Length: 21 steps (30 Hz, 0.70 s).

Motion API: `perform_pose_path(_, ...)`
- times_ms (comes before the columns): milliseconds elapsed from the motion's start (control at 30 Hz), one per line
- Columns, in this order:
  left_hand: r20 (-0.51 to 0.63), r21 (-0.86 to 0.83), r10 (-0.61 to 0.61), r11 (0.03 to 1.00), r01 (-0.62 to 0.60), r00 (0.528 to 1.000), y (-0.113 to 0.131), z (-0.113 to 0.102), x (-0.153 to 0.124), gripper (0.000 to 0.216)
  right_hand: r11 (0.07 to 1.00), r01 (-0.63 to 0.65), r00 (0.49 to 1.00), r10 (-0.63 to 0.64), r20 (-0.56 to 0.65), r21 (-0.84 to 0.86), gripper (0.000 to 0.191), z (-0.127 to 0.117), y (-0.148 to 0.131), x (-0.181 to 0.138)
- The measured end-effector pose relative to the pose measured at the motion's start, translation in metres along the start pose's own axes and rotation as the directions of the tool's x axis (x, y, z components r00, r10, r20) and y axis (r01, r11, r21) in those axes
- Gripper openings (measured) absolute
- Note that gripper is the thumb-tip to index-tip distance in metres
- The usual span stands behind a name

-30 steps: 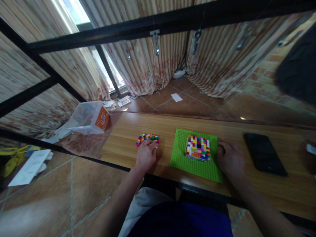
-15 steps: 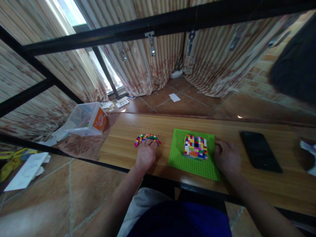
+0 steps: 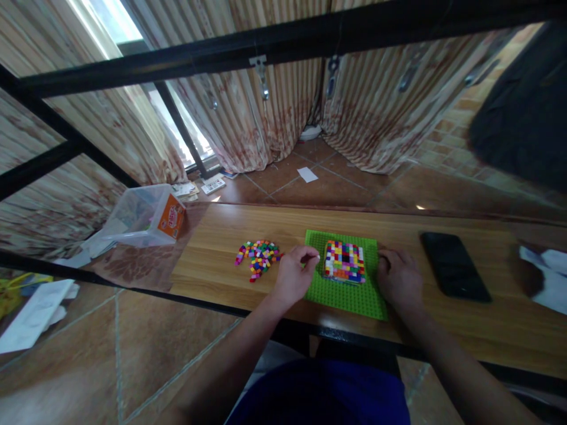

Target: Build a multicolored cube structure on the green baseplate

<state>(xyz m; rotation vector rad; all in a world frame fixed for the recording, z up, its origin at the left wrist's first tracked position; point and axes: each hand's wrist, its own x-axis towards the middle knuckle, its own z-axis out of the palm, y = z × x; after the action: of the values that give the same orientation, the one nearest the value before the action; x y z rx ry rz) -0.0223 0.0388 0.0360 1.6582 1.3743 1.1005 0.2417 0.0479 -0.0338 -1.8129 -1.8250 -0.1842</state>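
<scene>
A green baseplate (image 3: 349,295) lies on the wooden table, and a low block of many-coloured small bricks (image 3: 344,260) is built on it. A loose pile of small coloured bricks (image 3: 257,255) sits to its left. My left hand (image 3: 295,274) hovers at the baseplate's left edge, fingers pinched together near the block; whatever is in the pinch is too small to make out. My right hand (image 3: 398,279) rests curled on the baseplate's right edge.
A black phone (image 3: 455,271) lies flat to the right of the baseplate. White cloth or paper (image 3: 547,280) is at the far right. A clear plastic box with an orange label (image 3: 150,215) lies beyond the table's left end. A black metal frame (image 3: 283,41) crosses overhead.
My left hand left the loose pile and moved right to the baseplate's left edge, now pinched. The pile looks more spread out. My right hand stayed at the baseplate's right edge.
</scene>
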Motion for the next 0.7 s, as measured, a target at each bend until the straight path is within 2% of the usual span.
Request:
perform_pose_path(233,-0.001,-0.149,-0.026,0.989,0.025,1.0,0.001,0.022,0.005,0.011,1.0,-0.002,1.0,0.003,-0.012,0.025,0.025,0.001,0.0,0.0)
perform_pose_path(367,-0.01,-0.229,-0.097,0.969,0.093,0.995,-0.002,0.026,0.007,0.009,1.0,0.002,1.0,-0.002,-0.003,0.016,0.026,0.001,-0.001,0.0)
perform_pose_path(467,0.014,-0.309,-0.171,0.936,0.166,0.985,-0.005,0.029,0.008,0.006,1.0,0.001,1.0,-0.001,-0.006,0.008,0.026,0.0,-0.001,0.0)
perform_pose_path(700,0.077,-0.436,-0.249,0.862,0.257,0.965,-0.004,0.029,0.015,0.006,1.0,0.007,1.0,-0.007,-0.006,-0.01,0.027,0.001,-0.001,0.001)
